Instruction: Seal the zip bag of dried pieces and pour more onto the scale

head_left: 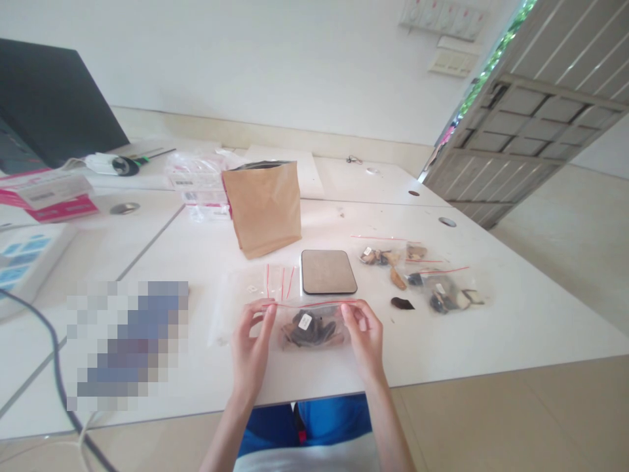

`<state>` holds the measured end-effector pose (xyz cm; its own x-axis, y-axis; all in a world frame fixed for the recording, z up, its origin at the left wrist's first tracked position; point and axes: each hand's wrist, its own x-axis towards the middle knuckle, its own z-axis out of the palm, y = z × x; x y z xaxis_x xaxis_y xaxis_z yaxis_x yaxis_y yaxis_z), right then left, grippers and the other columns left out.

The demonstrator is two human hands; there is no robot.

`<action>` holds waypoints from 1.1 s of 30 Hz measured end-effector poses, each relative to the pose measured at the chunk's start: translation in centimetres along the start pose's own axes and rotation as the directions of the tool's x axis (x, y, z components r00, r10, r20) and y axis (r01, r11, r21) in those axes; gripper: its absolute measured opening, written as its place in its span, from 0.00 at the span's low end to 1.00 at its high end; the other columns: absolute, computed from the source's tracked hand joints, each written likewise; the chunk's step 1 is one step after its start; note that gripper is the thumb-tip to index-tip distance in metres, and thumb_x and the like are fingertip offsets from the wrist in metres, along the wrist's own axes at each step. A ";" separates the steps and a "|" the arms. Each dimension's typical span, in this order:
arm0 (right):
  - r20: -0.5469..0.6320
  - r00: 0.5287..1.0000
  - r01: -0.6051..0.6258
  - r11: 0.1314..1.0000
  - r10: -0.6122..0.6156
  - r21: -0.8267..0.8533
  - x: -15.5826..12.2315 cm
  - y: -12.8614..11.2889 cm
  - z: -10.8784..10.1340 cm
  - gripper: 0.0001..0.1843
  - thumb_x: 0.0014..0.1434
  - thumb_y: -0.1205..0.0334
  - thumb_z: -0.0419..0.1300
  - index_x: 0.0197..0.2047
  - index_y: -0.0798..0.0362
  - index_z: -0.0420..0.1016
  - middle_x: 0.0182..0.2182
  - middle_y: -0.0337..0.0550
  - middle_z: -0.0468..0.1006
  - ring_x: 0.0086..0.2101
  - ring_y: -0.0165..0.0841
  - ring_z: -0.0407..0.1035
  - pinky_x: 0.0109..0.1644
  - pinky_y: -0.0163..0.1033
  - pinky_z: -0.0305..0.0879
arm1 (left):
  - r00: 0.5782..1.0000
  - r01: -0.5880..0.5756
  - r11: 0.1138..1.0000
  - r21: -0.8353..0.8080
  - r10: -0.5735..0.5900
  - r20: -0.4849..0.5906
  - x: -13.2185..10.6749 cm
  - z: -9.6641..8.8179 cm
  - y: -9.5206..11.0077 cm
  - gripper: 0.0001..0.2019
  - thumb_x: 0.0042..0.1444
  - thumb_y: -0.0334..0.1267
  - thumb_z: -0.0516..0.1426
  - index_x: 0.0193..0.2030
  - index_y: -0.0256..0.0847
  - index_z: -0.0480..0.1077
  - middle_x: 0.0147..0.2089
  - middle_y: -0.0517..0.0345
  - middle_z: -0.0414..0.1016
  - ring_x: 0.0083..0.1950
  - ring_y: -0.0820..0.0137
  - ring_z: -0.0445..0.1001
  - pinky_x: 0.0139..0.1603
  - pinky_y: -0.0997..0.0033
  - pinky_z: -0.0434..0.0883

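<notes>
Clear zip bag [311, 328], red-striped seal, holds dark pieces and white label.

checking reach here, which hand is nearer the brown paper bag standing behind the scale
Left. The left hand pinches the clear zip bag's left end, below and slightly left of the brown paper bag. The right hand grips the other end, further right.

— What is that see-through bag [312, 326]?
— A little clear bag with a red strip along its top. Dark and tan bits sit inside, with a small white tag.
— Where is it?
— Low on the white surface [491, 341], at the near edge.
</notes>
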<state>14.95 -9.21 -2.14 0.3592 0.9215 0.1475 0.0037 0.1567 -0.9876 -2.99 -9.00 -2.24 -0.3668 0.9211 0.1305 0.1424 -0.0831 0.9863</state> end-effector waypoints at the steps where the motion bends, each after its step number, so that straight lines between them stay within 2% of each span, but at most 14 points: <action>1: -0.001 1.000 0.003 1.000 -0.003 -0.003 0.0 0.0 0.0 0.15 0.53 0.48 0.64 0.31 0.53 0.73 0.27 0.41 0.75 0.31 0.34 0.71 0.40 0.40 0.67 | 1.000 -0.012 1.000 0.015 0.012 0.008 0.0 0.1 -0.1 0.18 0.53 0.55 0.57 0.35 0.41 0.73 0.43 0.51 0.76 0.46 0.63 0.73 0.41 0.68 0.71; 5: -0.026 0.999 0.024 0.999 -0.025 -0.028 -0.1 0.0 -0.2 0.14 0.53 0.50 0.64 0.33 0.53 0.73 0.31 0.43 0.76 0.33 0.35 0.70 0.42 0.40 0.66 | 1.000 -0.021 0.996 0.087 0.020 0.004 0.0 0.4 -0.1 0.20 0.54 0.58 0.54 0.36 0.41 0.72 0.41 0.51 0.77 0.45 0.62 0.73 0.44 0.65 0.69; 8: -0.033 0.999 0.021 0.999 -0.022 -0.030 -0.1 0.1 -0.3 0.14 0.53 0.50 0.64 0.32 0.52 0.74 0.31 0.42 0.76 0.34 0.35 0.70 0.42 0.39 0.66 | 1.000 -0.024 0.995 0.096 0.025 -0.013 -0.1 0.7 -0.1 0.20 0.55 0.58 0.52 0.35 0.42 0.70 0.37 0.53 0.76 0.41 0.63 0.73 0.40 0.67 0.70; 10: -0.008 1.000 0.003 1.000 -0.003 -0.024 -0.1 0.2 -0.4 0.14 0.54 0.49 0.63 0.32 0.52 0.74 0.30 0.41 0.76 0.34 0.35 0.70 0.42 0.39 0.66 | 0.999 -0.026 0.998 0.056 0.025 0.020 -0.1 0.7 0.0 0.19 0.56 0.57 0.53 0.34 0.42 0.69 0.34 0.55 0.75 0.39 0.65 0.73 0.38 0.69 0.70; 13: 0.085 0.996 -0.027 0.999 0.029 -0.024 -0.2 0.2 -0.4 0.14 0.56 0.48 0.60 0.33 0.51 0.75 0.31 0.41 0.78 0.36 0.36 0.71 0.45 0.39 0.65 | 0.995 -0.032 0.997 -0.077 0.039 0.089 0.0 0.5 0.1 0.17 0.58 0.54 0.52 0.34 0.41 0.68 0.34 0.56 0.74 0.39 0.67 0.74 0.41 0.70 0.71; 17: 0.128 0.989 -0.074 0.997 0.075 -0.010 -0.2 0.2 -0.3 0.14 0.55 0.48 0.62 0.36 0.50 0.76 0.34 0.40 0.79 0.39 0.36 0.72 0.47 0.39 0.64 | 0.987 0.051 0.976 -0.211 -0.017 0.159 -0.1 0.3 0.3 0.15 0.56 0.51 0.57 0.37 0.40 0.71 0.37 0.56 0.77 0.40 0.69 0.75 0.44 0.71 0.72; 22: 0.138 0.983 -0.123 0.992 0.120 0.011 -0.2 0.3 -0.2 0.15 0.54 0.48 0.63 0.36 0.51 0.78 0.34 0.43 0.80 0.39 0.37 0.72 0.47 0.40 0.64 | 0.974 0.168 0.972 -0.164 -0.138 0.181 -0.3 0.1 0.4 0.19 0.50 0.54 0.60 0.35 0.38 0.74 0.33 0.53 0.79 0.36 0.65 0.77 0.39 0.69 0.73; 29: 0.087 0.996 -0.009 1.000 0.010 -0.008 -0.4 -0.3 0.0 0.11 0.54 0.52 0.63 0.33 0.52 0.77 0.30 0.42 0.78 0.35 0.35 0.72 0.43 0.39 0.65 | 0.984 0.092 0.994 -0.062 -0.082 0.155 -0.3 -0.1 -0.2 0.17 0.53 0.52 0.59 0.37 0.40 0.74 0.37 0.53 0.80 0.41 0.66 0.77 0.44 0.68 0.71; 33: 0.066 0.998 -0.011 1.000 0.012 -0.011 -0.4 -0.2 0.1 0.12 0.53 0.51 0.64 0.32 0.52 0.77 0.29 0.41 0.78 0.34 0.35 0.71 0.41 0.39 0.66 | 0.987 0.066 0.998 -0.017 -0.062 0.151 -0.3 -0.4 -0.3 0.17 0.53 0.53 0.59 0.37 0.40 0.73 0.38 0.53 0.80 0.42 0.64 0.77 0.44 0.67 0.71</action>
<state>14.70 -9.53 -1.96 0.2972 0.9447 0.1390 0.0095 0.1426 -0.9897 -3.24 -9.41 -2.53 -0.2319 0.9713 0.0520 0.1021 -0.0288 0.9944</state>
